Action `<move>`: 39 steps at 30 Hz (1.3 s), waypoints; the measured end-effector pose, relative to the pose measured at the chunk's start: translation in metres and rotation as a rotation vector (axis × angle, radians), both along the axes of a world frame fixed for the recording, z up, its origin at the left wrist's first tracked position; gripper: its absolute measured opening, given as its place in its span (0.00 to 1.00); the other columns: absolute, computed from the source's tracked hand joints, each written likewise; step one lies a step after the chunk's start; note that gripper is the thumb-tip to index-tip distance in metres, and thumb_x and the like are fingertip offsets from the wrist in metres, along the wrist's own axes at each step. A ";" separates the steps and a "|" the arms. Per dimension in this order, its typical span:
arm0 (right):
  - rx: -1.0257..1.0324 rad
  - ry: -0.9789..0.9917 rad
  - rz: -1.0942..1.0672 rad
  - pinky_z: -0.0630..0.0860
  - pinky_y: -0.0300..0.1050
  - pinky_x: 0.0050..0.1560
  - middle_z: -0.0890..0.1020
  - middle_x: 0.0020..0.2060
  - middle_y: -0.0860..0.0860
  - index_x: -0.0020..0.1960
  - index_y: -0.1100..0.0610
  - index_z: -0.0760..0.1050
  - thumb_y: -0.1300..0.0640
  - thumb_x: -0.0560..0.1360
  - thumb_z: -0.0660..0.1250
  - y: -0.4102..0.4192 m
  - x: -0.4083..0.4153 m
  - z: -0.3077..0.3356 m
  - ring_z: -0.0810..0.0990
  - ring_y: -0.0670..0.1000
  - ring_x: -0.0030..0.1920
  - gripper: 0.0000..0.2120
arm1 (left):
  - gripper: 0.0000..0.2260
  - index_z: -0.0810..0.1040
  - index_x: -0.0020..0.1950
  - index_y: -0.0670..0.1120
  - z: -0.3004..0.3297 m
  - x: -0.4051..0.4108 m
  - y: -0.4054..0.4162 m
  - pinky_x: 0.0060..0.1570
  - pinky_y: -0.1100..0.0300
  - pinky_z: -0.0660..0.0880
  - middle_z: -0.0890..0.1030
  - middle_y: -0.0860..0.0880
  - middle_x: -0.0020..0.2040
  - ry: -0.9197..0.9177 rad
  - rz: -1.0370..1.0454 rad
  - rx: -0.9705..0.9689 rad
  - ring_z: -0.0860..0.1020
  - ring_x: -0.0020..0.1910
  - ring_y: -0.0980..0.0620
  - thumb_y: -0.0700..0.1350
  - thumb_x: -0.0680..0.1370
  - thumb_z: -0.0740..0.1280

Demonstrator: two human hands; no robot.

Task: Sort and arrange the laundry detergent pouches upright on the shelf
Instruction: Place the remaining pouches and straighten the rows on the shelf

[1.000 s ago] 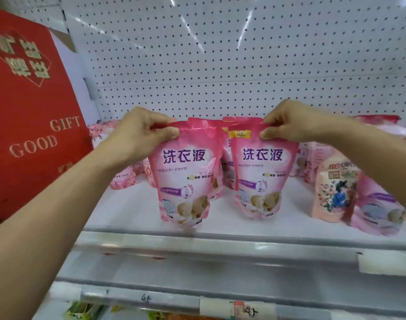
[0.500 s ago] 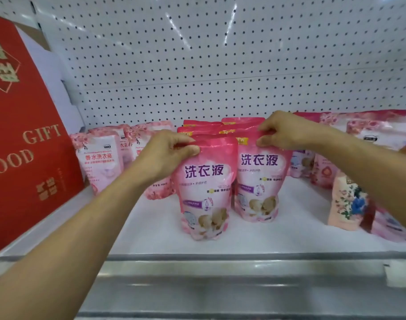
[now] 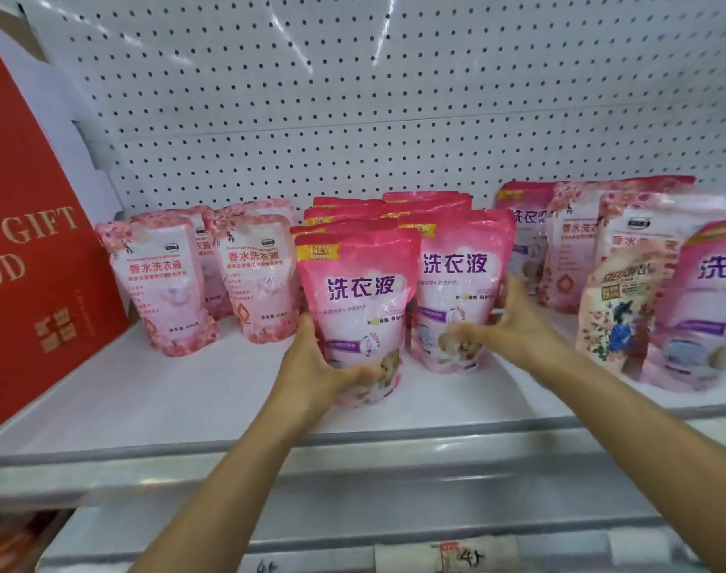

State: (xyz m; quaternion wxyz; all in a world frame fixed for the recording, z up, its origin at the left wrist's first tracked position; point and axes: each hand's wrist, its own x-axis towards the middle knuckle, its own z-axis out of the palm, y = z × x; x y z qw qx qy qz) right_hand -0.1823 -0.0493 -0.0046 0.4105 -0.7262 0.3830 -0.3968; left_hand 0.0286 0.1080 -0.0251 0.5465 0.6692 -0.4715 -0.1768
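Pink front pouch [image 3: 357,308] upright near shelf [image 3: 154,399] edge, gripped low by left hand [image 3: 311,374], thumb across its bottom. Just right of that hand, second pouch [image 3: 460,283] clasped at both lower sides by right hand [image 3: 514,324]. More pouches [image 3: 344,210] stacked behind both.

Head-worn view, forward and slightly down, close on shelf [image 3: 187,403].

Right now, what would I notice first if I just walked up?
Two bright pink pouches standing front and center on the white shelf: the left hand holds the left pouch low, and the right hand holds the right pouch. A big red gift box fills the left side.
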 end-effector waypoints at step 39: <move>-0.324 0.334 -0.254 0.78 0.43 0.47 0.80 0.47 0.37 0.61 0.42 0.74 0.49 0.77 0.65 0.137 -0.199 -0.064 0.78 0.37 0.44 0.12 | 0.10 0.77 0.57 0.58 -0.049 -0.191 0.046 0.53 0.57 0.78 0.80 0.64 0.49 -0.378 -0.092 -0.024 0.78 0.49 0.66 0.54 0.76 0.68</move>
